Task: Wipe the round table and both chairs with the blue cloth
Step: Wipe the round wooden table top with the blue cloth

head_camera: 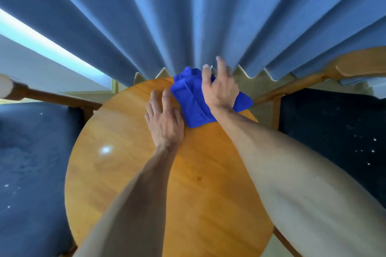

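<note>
Two bare forearms reached in from the near edge over the round table (129, 173), a smooth, glossy wooden top with plank grain and a small glare spot toward its left edge. Most of the near and middle surface lay bare. Further in, the left hand (165, 120) lay flat on the wood with straight fingers, holding nothing, its thumb side just beside the blue cloth (189, 98). That cloth, a soft, crumpled microfibre rag, sat bunched at the far edge of the table, one corner hanging past the far right rim. The right hand (221, 87) rested on top of it, heel pressing down, fingers spread and lifted, not curled round the fabric. On either side stood wooden-framed chairs with dark blue, speckled upholstered seats: the left chair (31, 152) close against the table's left edge, the right chair (334, 127) near its right edge. Beyond the far edge hung a pleated blue curtain (188, 16).
</note>
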